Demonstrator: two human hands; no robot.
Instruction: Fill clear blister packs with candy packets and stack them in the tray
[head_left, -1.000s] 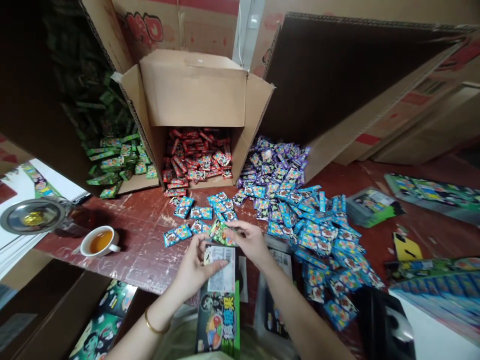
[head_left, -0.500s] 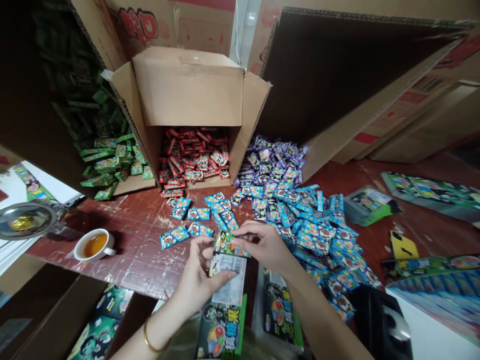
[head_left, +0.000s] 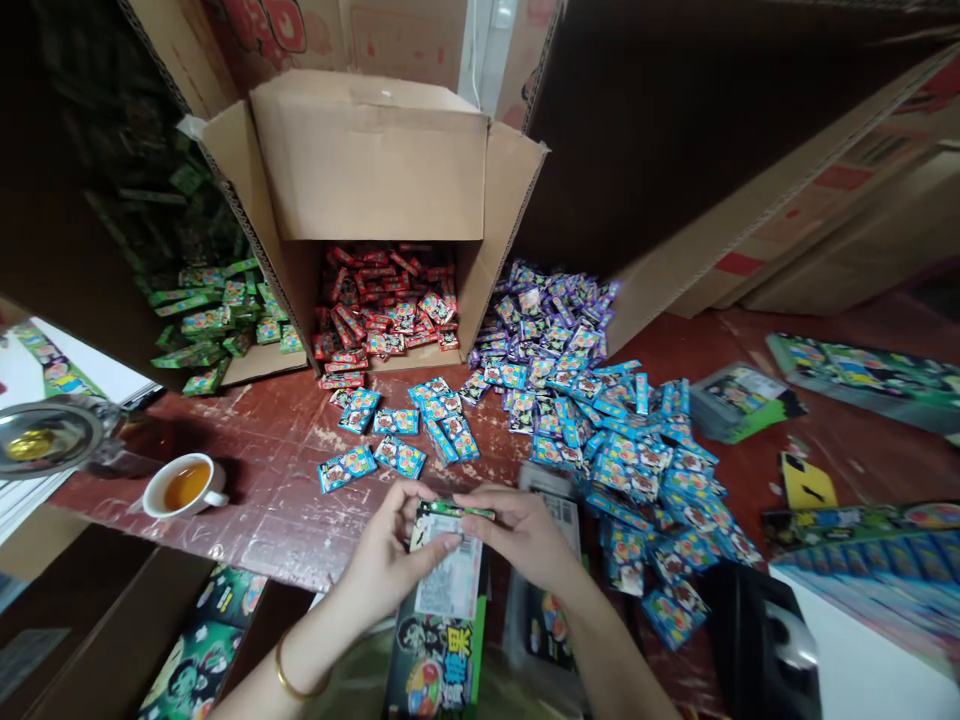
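Note:
My left hand point(head_left: 386, 555) grips the top of a tall green packet box point(head_left: 442, 620) with a white barcode label, held upright near the table's front edge. My right hand point(head_left: 525, 535) pinches a small green candy packet point(head_left: 457, 510) flat over the box's open top. Both hands are closed. Just beyond them lie loose blue candy packets point(head_left: 397, 455) on the red table point(head_left: 277, 500). A gold bangle sits on my left wrist.
An open cardboard carton point(head_left: 375, 170) holds red packets point(head_left: 382, 310). Green packets point(head_left: 217, 320) spill at left, purple packets point(head_left: 540, 320) and a large blue pile point(head_left: 637, 460) at right. A cup of tea point(head_left: 184, 487) and a metal lid point(head_left: 45, 440) stand left. Flat green boxes point(head_left: 742, 400) lie right.
My right hand has brought the green packet down from above the blue packets onto the top of the box and turned it flat. The left hand keeps its grip.

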